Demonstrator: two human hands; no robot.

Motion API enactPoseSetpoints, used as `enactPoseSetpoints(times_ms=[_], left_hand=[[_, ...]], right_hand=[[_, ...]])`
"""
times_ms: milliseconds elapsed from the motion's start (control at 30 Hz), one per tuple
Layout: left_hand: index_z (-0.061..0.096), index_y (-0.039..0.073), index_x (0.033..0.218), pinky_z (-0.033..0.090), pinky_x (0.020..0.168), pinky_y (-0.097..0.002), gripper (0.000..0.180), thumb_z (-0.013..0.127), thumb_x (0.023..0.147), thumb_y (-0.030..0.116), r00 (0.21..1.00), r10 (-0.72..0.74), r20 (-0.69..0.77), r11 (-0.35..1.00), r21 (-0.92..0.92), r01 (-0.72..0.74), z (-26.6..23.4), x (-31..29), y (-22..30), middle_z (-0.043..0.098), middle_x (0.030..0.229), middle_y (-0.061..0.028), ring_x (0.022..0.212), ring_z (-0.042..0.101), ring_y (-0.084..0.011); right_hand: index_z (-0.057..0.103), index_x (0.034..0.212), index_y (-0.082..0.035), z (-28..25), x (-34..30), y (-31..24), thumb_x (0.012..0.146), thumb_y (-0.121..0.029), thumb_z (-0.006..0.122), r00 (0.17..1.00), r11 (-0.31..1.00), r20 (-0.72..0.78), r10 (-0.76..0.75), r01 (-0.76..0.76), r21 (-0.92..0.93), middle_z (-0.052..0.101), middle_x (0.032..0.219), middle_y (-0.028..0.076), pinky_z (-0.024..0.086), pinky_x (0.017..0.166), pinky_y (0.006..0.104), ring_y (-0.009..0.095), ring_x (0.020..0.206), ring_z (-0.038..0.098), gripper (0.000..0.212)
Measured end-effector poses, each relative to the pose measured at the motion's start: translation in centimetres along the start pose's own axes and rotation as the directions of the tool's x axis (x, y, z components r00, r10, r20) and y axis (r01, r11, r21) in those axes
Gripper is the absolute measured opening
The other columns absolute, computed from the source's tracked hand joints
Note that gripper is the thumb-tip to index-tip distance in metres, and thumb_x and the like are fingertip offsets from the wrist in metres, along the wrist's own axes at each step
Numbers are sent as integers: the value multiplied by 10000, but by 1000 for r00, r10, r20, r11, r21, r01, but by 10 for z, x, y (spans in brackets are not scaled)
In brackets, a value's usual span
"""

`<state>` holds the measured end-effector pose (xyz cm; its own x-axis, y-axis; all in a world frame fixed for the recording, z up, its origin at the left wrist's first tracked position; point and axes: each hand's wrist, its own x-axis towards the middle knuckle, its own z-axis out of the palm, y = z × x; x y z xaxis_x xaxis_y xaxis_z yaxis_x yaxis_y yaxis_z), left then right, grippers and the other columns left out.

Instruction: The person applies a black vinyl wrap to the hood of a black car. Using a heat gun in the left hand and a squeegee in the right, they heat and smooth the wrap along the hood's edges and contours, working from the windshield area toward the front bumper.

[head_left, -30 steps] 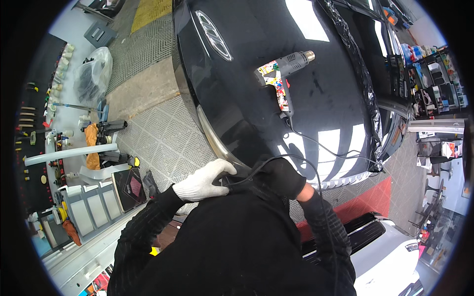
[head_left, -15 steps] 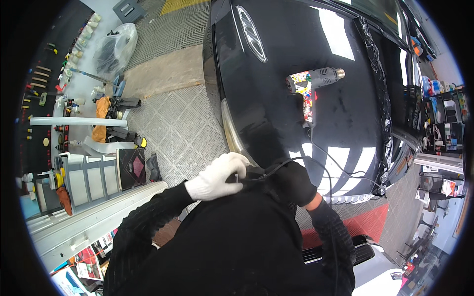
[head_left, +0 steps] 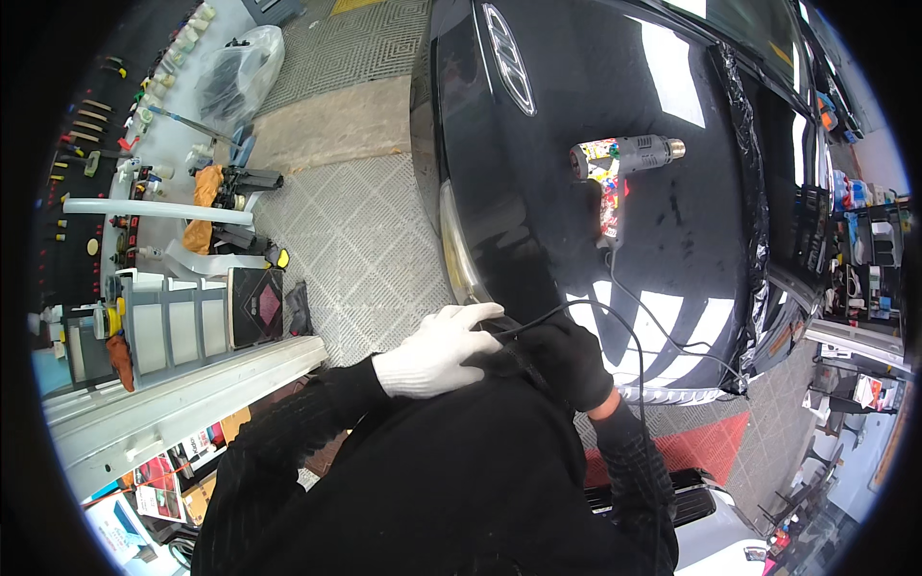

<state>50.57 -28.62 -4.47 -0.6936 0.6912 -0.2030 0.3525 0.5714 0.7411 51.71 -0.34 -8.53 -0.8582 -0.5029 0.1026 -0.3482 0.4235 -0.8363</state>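
My left hand [head_left: 437,353], in a white glove, is open with its fingers stretched toward the front corner of a glossy black car hood [head_left: 672,230]. Beside it, my right hand [head_left: 576,365] wears a black glove. It looks closed, but its fingers blend into the dark parts around them, and whatever it holds is hidden. A thin black cable [head_left: 600,304] starts near the left fingertips, arches over the right hand and runs down along my right forearm. Farther up the hood lies a grey heat gun [head_left: 645,154] with a colourful stickered handle, its own cord trailing toward the windshield side.
The car's headlight [head_left: 459,254] borders the hood on the left. Black plastic film [head_left: 754,182] lines the hood's right edge. At the left stand a wheeled rack with grey panels [head_left: 182,326] and a wall of hanging tools [head_left: 91,134]. A white car [head_left: 715,538] is behind at lower right.
My left hand has stretched out its curled fingers and moved a little right, closer to my right hand. The whole view has shifted slightly, while the heat gun stays in its place on the hood.
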Motion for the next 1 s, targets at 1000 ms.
enactPoseSetpoints(times_ms=[1000], left_hand=[[716, 143, 1186, 587, 885, -474, 256, 735, 932, 172, 979, -150, 140, 984, 118, 134, -27, -11, 13, 718, 1082, -100, 1053, 697, -342]], right_hand=[[823, 1121, -63, 17, 0, -7, 909, -37, 839, 986, 958, -70, 150, -127, 258, 800, 1037, 138, 612, 809, 371, 274, 925, 786, 214]])
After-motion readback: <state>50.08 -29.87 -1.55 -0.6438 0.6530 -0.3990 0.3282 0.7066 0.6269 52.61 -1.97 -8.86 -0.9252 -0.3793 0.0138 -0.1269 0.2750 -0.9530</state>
